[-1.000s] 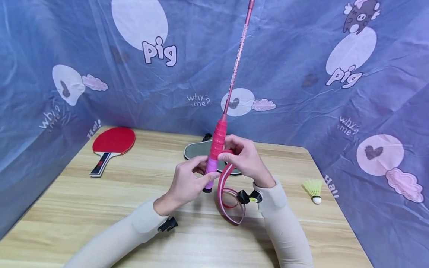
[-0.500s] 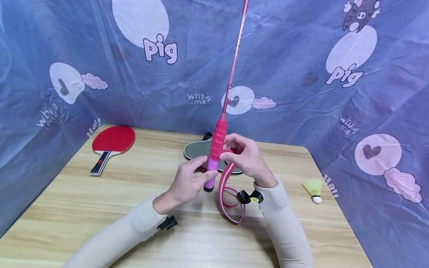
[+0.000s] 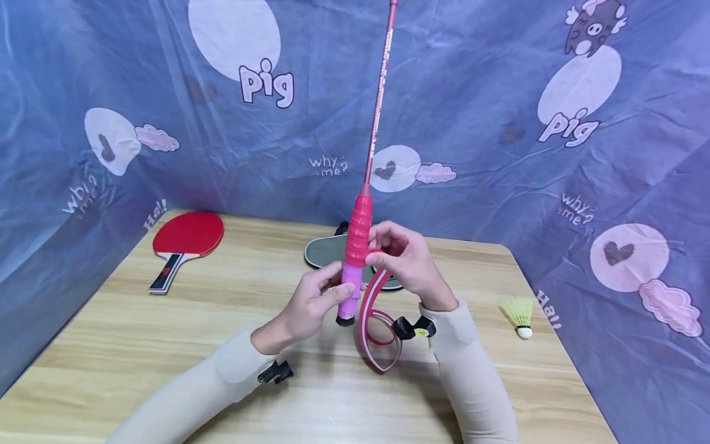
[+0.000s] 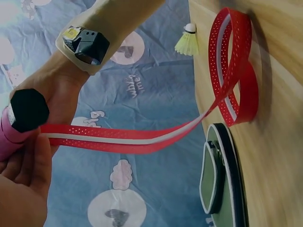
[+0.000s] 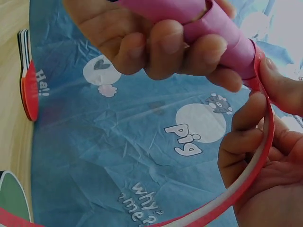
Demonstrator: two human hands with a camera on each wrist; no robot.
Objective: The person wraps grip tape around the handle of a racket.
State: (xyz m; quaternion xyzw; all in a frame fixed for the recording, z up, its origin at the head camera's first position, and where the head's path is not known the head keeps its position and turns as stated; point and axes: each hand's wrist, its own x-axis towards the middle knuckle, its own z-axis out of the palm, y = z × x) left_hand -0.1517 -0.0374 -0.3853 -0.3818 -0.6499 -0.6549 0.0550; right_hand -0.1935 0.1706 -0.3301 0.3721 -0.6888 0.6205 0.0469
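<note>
A pink badminton racket shaft (image 3: 378, 111) rises nearly upright out of the top of the head view, its head out of sight. The upper handle is wound with red grip tape (image 3: 357, 231), while the lower handle (image 3: 348, 290) shows purple above a black butt cap (image 4: 30, 110). My left hand (image 3: 307, 305) holds the purple part between thumb and fingers. Close to the handle's right side, my right hand (image 3: 407, 259) pinches the tape where it leaves the winding. The loose perforated tape (image 4: 113, 137), with a pale centre stripe, hangs down and curls over the table.
On the wooden table (image 3: 249, 382), a red table tennis bat (image 3: 188, 234) lies at the left. A dark green zipped case (image 3: 324, 250) is partly hidden behind the handle and right hand. At the right lies a yellow shuttlecock (image 3: 518, 316). Blue printed cloth (image 3: 471, 111) surrounds the table's back and sides.
The racket's shaft has swung left toward upright and the handle has turned a little in my left hand. My right hand keeps its pinch on the tape and has hardly moved.
</note>
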